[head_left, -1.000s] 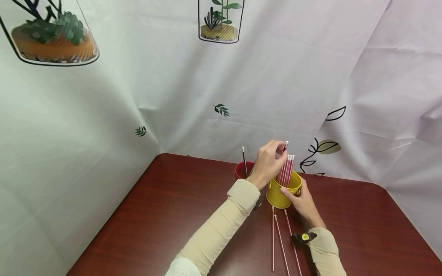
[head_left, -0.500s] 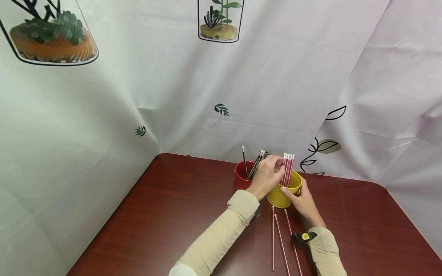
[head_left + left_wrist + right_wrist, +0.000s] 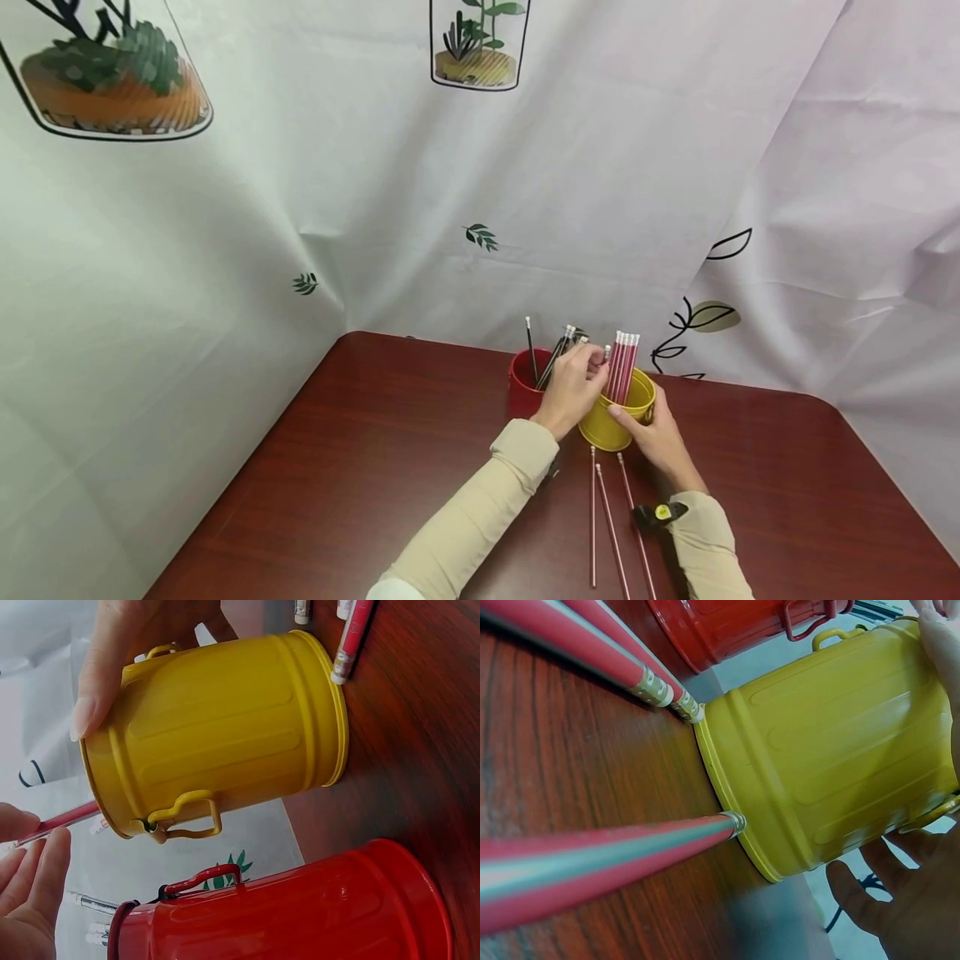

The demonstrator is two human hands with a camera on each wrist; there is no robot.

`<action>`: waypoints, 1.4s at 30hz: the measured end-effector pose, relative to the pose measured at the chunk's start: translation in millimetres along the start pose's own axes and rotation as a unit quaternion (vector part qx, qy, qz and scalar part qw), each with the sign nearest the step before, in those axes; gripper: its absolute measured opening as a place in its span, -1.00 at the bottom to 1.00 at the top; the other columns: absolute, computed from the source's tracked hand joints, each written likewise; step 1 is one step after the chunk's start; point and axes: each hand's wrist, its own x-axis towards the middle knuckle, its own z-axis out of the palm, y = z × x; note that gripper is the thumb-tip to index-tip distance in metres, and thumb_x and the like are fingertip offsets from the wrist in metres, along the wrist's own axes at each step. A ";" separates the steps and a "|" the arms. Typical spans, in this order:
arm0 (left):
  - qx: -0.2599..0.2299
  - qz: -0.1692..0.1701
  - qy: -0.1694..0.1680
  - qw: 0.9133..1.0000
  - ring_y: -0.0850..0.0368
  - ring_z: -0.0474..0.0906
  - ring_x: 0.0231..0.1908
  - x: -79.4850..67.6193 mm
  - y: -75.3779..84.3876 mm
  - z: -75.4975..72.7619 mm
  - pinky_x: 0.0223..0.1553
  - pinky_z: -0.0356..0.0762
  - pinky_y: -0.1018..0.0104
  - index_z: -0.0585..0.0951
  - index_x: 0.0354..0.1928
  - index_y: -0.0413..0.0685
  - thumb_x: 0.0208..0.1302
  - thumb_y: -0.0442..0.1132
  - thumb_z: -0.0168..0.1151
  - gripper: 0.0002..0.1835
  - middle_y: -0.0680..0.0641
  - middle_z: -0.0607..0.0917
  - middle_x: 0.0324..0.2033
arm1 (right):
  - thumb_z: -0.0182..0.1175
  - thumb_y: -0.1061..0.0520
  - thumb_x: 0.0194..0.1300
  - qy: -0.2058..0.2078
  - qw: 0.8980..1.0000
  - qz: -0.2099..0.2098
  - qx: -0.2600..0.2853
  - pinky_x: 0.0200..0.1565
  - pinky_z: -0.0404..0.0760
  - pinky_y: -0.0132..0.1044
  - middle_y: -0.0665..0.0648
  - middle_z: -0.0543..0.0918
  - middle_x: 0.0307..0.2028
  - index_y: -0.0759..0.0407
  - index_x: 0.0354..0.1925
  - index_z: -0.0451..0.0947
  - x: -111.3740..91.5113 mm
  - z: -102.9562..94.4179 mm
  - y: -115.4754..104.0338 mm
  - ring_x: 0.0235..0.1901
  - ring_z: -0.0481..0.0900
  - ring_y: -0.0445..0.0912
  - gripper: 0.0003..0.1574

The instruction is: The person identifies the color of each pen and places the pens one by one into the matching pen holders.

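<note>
My left hand [image 3: 572, 387] is above the left side of the yellow bucket [image 3: 604, 431]. Its thumb and fingers pinch a red pencil [image 3: 67, 819], whose lower part is hidden inside the bucket. Several red striped pencils [image 3: 622, 367] stand in that bucket, white eraser ends up. My right hand [image 3: 664, 437] grips the bucket from the right, with the thumb [image 3: 97, 701] over the rim and fingers along the far side. Just to the left stands a red bucket [image 3: 522, 402] holding several black pencils [image 3: 551, 367], partly hidden behind my left hand.
Three red pencils [image 3: 613, 529] lie on the dark wooden table [image 3: 360, 467] in front of the yellow bucket, their eraser ends close to its base. A white printed cloth [image 3: 390, 208] hangs behind the table and along its left side.
My left hand has come down and slightly left, lowering the pinched pencil into the yellow bucket beside the others. My right hand keeps its place on the bucket.
</note>
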 end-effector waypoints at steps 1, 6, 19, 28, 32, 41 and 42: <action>-0.004 -0.005 0.001 1.000 0.29 0.55 -0.39 -1.1 0.4 -0.4 -0.32 0.42 0.74 0.58 -0.27 -0.23 0.11 -0.41 0.23 -0.88 -0.05 0.59 -0.40 | 0.24 -0.03 0.17 -0.001 1.000 0.001 0.000 -0.05 0.35 -0.53 0.25 0.36 0.14 0.08 0.37 -0.10 -0.3 -0.1 -0.7 0.04 0.38 -0.01 -0.01; -0.018 -0.036 0.013 0.999 0.26 0.56 -0.38 -13.2 2.4 -1.4 -0.30 0.45 0.70 0.57 -0.25 -0.25 0.13 -0.35 0.25 -0.85 -0.07 0.60 -0.37 | 0.25 0.05 0.17 -0.001 1.000 -0.001 0.008 -0.08 0.34 -0.58 0.29 0.37 0.13 0.14 0.36 -0.08 -0.3 -0.9 -3.1 0.04 0.38 0.02 -0.03; 0.026 -0.134 -0.077 0.988 0.38 0.42 -0.61 -77.3 5.6 -4.7 -0.56 0.37 0.66 0.57 -0.47 -0.23 -0.04 -0.41 0.29 -0.92 0.05 0.54 -0.63 | 0.25 -0.02 0.16 0.003 1.000 -0.013 0.003 -0.01 0.32 -0.53 0.21 0.37 0.13 0.07 0.36 -0.06 1.8 2.6 2.5 0.03 0.37 -0.06 -0.04; 0.100 -0.258 -0.236 0.932 0.23 0.22 -0.72 -88.3 14.5 -2.6 -0.74 0.23 0.39 0.42 -0.73 -0.04 -0.08 -0.25 0.41 -0.68 0.09 0.33 -0.79 | 0.24 0.00 0.18 -0.001 1.000 -0.013 0.000 0.01 0.27 -0.52 0.25 0.35 0.15 0.06 0.37 -0.07 0.5 1.3 -1.8 0.07 0.34 -0.02 -0.04; 0.100 -0.266 -0.250 0.926 0.21 0.23 -0.72 -92.0 16.3 -1.0 -0.74 0.23 0.38 0.41 -0.74 -0.05 -0.12 -0.29 0.42 -0.68 0.09 0.33 -0.78 | 0.24 0.01 0.17 -0.002 1.000 -0.015 0.008 0.00 0.28 -0.54 0.25 0.35 0.16 0.04 0.37 -0.07 0.6 1.5 -2.6 0.08 0.34 0.00 -0.04; 0.115 -0.256 -0.256 0.925 0.20 0.25 -0.70 -97.7 19.5 5.0 -0.72 0.25 0.39 0.37 -0.80 -0.03 -0.20 -0.40 0.36 -0.66 0.10 0.32 -0.80 | 0.24 -0.05 0.16 0.002 1.000 -0.011 -0.008 0.02 0.30 -0.48 0.19 0.37 0.13 0.05 0.36 -0.06 0.7 1.3 0.6 0.03 0.36 -0.09 -0.03; 0.119 -0.253 -0.255 0.926 0.20 0.26 -0.70 -98.0 20.1 5.7 -0.72 0.25 0.38 0.35 -0.81 -0.02 -0.22 -0.41 0.34 -0.66 0.09 0.33 -0.80 | 0.24 -0.05 0.16 0.002 1.000 -0.011 -0.007 0.01 0.30 -0.50 0.19 0.37 0.13 0.05 0.36 -0.06 0.5 1.0 0.7 0.03 0.36 -0.10 -0.03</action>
